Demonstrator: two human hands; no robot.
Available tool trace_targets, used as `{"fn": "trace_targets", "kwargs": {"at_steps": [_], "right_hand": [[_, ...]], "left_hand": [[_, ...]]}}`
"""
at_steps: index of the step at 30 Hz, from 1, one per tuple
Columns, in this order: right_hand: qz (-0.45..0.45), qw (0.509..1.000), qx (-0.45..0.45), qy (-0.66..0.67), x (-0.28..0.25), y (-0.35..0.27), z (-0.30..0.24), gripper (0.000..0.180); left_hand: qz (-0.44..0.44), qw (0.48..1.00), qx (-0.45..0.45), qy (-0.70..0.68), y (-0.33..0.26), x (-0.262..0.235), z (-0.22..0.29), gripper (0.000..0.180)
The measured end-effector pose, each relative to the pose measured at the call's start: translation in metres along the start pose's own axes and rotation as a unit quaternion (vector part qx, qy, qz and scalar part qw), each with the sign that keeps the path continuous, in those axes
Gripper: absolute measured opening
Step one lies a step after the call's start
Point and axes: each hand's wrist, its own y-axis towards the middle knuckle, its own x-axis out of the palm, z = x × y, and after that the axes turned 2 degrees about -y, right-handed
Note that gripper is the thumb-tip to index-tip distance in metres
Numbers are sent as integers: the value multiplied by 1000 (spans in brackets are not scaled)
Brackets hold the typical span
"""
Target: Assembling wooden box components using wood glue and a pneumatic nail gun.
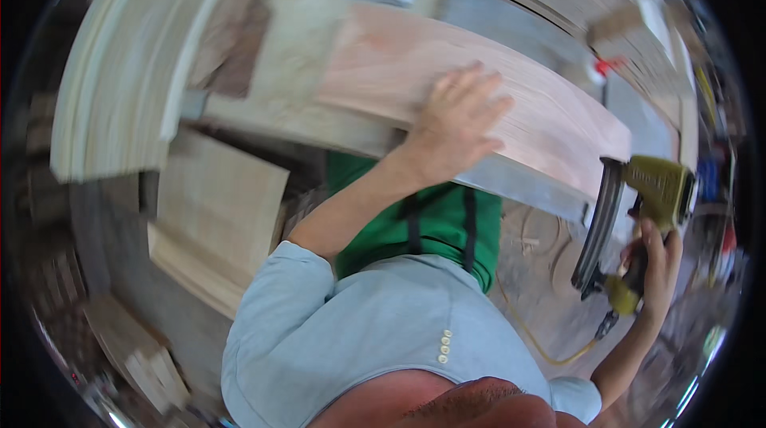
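A long reddish-brown wooden board lies across the bench in front of me. My left hand rests on its top, palm down with the fingers spread. To the right, my right hand is wrapped round the handle of an olive-green air nail gun with a long black magazine. The gun is beside the board's right end; whether its nose touches the wood I cannot tell. A yellow air hose trails from the gun's handle. Motion blurs part of the picture.
Stacked pale boards rise at the left of the bench. Below them, more wide wooden panels stand near my left side. Further wooden pieces and a small red item are at the far right. Loose wood lies lower left.
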Motion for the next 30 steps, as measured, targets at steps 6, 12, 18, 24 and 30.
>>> {"fn": "trace_targets", "kwargs": {"at_steps": [6,12,18,24,30], "right_hand": [[-233,966,-102,-37,110,19,-83,22],[-376,900,-217,-45,223,25,-176,28],[-371,877,-273,-135,262,40,-188,28],[-367,880,-268,-140,269,43,-189,30],[-362,881,-271,-139,271,43,-190,31]], "left_hand": [[293,914,-280,22,-103,-108,-89,49],[291,849,-312,-313,-123,-87,-108,55],[267,812,-312,-414,-120,-65,-114,66],[279,812,-300,-415,-124,-62,-118,73],[278,805,-310,-422,-123,-63,-116,76]]}}
